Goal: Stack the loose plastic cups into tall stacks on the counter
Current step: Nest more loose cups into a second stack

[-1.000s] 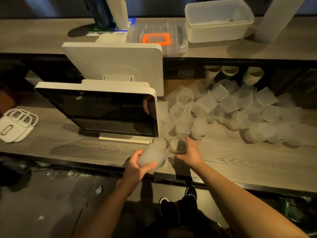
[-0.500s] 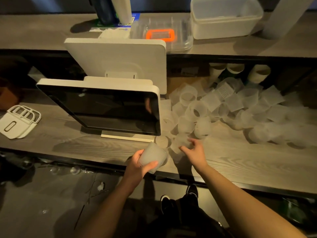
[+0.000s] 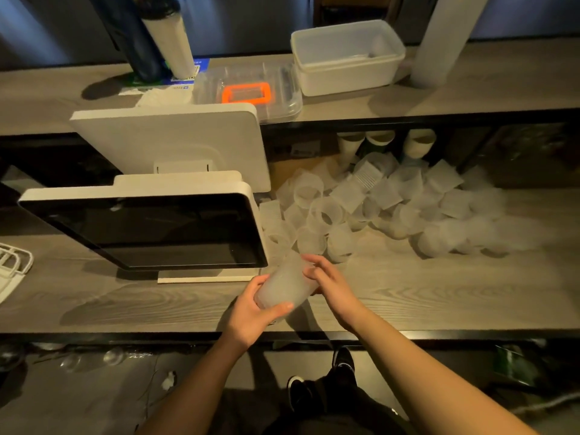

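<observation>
A short stack of frosted plastic cups [image 3: 284, 285] lies tilted above the wooden counter [image 3: 423, 296], near its front edge. My left hand [image 3: 252, 312] grips the stack from below and the left. My right hand [image 3: 329, 285] presses against the stack's upper right end, fingers bent around it. A big heap of loose frosted cups [image 3: 376, 208] lies on its sides across the counter, behind and to the right of my hands.
A white point-of-sale screen [image 3: 150, 227] stands left of the heap, close to my hands. On the upper shelf are a white tub [image 3: 348, 58], a clear lid with an orange frame [image 3: 246, 92] and tall cup stacks [image 3: 169, 36]. A white rack [image 3: 12, 262] lies far left.
My right hand took a cup from the heap's near edge and brought it back onto the stack in my left hand. The stack now looks longer and is raised slightly.
</observation>
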A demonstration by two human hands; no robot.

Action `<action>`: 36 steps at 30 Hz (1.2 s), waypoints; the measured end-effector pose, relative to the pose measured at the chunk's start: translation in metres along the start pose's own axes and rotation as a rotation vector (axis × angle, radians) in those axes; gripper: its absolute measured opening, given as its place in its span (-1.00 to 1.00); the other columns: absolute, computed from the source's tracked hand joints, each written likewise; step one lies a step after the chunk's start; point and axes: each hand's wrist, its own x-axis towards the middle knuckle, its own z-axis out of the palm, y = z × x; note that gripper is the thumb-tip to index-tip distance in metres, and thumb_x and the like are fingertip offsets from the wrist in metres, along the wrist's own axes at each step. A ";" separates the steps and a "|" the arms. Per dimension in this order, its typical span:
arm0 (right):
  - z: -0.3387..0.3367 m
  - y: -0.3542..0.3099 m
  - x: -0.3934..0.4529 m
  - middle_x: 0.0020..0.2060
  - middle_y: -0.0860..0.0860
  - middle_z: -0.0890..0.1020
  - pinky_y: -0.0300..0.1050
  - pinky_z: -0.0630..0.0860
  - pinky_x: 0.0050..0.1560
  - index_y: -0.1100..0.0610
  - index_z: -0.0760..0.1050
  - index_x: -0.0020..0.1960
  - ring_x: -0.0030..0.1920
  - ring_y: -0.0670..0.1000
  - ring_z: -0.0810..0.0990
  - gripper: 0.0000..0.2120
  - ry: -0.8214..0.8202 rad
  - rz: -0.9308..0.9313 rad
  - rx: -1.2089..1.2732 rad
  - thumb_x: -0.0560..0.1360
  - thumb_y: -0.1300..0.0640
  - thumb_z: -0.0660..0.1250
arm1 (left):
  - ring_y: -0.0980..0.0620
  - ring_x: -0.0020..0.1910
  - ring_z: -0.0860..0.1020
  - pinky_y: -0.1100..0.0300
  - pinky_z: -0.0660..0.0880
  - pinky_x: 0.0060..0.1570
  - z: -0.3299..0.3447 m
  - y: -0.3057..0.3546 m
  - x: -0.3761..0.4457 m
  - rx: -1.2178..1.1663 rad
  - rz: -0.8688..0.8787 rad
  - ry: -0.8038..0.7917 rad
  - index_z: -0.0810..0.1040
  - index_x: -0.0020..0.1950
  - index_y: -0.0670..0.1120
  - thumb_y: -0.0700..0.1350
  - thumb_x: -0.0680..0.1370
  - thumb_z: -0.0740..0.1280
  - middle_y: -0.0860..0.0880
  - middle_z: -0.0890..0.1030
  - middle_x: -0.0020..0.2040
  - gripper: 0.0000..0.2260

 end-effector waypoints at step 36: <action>0.065 0.079 0.016 0.43 0.02 0.42 -0.11 0.34 0.41 0.09 0.24 0.55 0.41 0.02 0.39 -0.25 -0.084 -0.146 -0.953 0.46 0.00 0.49 | 0.10 0.09 0.51 0.35 0.48 -0.16 -0.072 -0.071 -0.049 -0.023 -0.186 0.298 0.35 0.42 -0.03 -0.06 0.40 0.57 0.00 0.48 0.21 -0.34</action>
